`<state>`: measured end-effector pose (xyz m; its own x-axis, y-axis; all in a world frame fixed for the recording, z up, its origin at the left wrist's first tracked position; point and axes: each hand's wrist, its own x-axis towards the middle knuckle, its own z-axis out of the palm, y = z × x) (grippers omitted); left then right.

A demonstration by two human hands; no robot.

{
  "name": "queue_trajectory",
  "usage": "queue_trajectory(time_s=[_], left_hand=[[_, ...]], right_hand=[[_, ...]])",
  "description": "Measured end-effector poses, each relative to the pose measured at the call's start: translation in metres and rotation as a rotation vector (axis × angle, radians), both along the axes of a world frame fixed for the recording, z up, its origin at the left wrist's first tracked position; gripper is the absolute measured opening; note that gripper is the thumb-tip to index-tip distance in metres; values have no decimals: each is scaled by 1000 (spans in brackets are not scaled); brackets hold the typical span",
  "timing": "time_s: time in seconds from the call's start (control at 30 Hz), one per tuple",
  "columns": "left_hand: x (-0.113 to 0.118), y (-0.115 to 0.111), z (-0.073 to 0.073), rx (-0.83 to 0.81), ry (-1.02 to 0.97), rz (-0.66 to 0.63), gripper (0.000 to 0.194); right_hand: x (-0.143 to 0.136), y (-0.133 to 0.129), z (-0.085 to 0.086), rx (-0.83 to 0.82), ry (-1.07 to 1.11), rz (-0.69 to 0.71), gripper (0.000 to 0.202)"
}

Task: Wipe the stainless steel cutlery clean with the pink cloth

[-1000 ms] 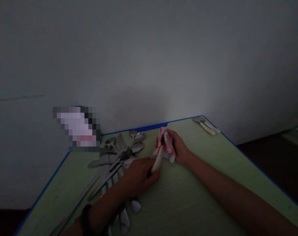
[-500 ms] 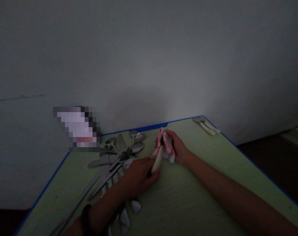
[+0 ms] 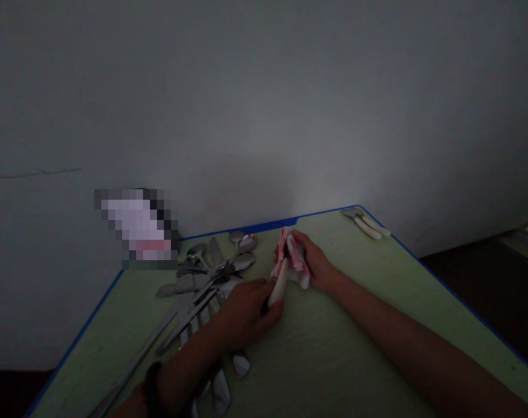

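Note:
My left hand (image 3: 250, 310) is closed round a utensil with a white handle (image 3: 279, 284) above the middle of the table. The far end of that utensil is hidden in a pink and white cloth (image 3: 296, 258). Fingers of my right hand (image 3: 311, 258) are wrapped round the cloth, folding it about the utensil. Left of and beneath my left forearm lies a pile of metal cutlery (image 3: 211, 278), with several spoons, knives and long pieces overlapping.
Two white-handled utensils (image 3: 368, 224) lie at the table's back right corner. A pixelated, light-coloured object (image 3: 135, 223) stands at the back left. The green table (image 3: 324, 348) has a blue edge and meets a grey wall (image 3: 264, 104).
The cloth has shifted very slightly in my right hand. Both hands keep nearly the same place and the same hold.

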<state>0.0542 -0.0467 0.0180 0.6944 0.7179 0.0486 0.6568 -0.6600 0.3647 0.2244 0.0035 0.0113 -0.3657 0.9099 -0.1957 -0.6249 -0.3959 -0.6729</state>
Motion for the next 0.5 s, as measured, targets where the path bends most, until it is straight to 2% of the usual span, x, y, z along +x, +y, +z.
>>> queue_trajectory(time_s=[0.17, 0.33, 0.5], left_hand=[[0, 0, -1, 9, 10, -2, 22], [0, 0, 1, -4, 5, -6, 23], [0, 0, -1, 9, -2, -8, 22]], right_hand=[[1, 1, -5, 19, -20, 35, 38], [0, 2, -12, 106, -68, -2, 39], [0, 2, -10, 71, -47, -7, 40]])
